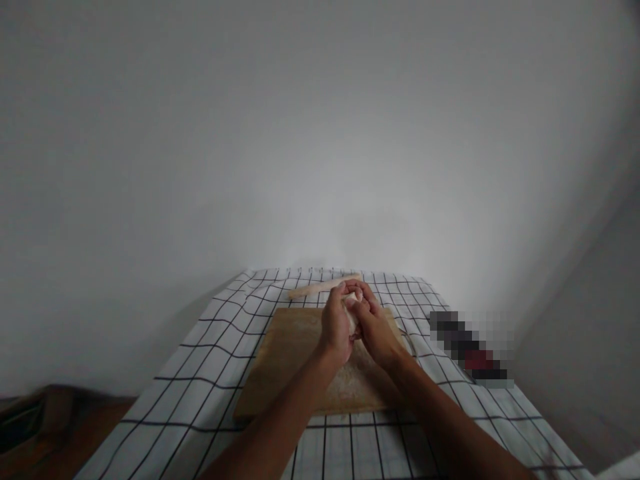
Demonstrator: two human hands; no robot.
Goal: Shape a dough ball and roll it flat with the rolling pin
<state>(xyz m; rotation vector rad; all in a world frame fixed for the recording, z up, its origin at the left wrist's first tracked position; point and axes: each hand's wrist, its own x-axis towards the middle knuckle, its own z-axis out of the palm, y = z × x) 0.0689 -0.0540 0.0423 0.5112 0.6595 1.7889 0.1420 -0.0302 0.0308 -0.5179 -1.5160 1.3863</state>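
My left hand (337, 325) and my right hand (371, 321) are cupped together above the wooden board, fingers curled round a pale lump of dough (352, 321). Only a little of the dough shows between my palms and thumbs; the rest is covered by my fingers. Below them lies the wooden board (287, 353), its right half dusted with what looks like flour. Behind my hands a light wooden rolling pin (313, 289) rests at a slant on the tablecloth, its right end close to my fingertips in view.
A white tablecloth with black grid lines (200, 360) covers the table, which reaches a plain wall. On the right edge sits a pixelated dark and red item (470, 350) that I cannot identify. A brown box-like object (55, 413) stands low at the left.
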